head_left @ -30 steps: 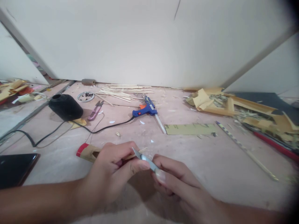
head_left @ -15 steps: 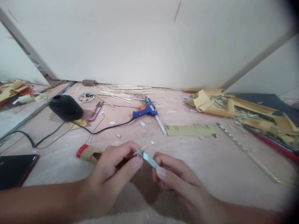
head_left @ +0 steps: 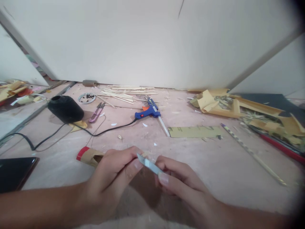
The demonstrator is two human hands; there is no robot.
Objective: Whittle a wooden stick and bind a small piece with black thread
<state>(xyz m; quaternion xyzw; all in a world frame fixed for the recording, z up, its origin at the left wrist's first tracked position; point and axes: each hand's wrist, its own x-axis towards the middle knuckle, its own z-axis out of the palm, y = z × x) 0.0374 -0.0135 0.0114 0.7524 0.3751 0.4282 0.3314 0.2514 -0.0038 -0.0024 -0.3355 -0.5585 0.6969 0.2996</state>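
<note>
My right hand (head_left: 182, 179) is closed around a small craft knife (head_left: 151, 165) with a pale grey handle. Its pointed blade angles up to the left, over the thumb and fingertips of my left hand (head_left: 119, 175). That hand pinches a thin wooden stick (head_left: 145, 154); only its light tip shows past the fingers, close behind the blade. Just left of my left hand lies a brown paper tube (head_left: 89, 155) with a red end, partly covered by the hand.
A blue glue gun (head_left: 149, 111) with its cord lies ahead, thin sticks (head_left: 119, 93) behind it. Pink thread snips (head_left: 97, 113), a black thread cone (head_left: 65, 108) and a phone (head_left: 16, 171) are leftward. Sandpaper (head_left: 194, 131), a patterned pencil (head_left: 252, 154) and a cardboard tray (head_left: 259, 108) of shavings lie rightward.
The knife has tilted flatter and shifted slightly left against my left fingertips. Less of the wooden stick shows. The view has shifted slightly.
</note>
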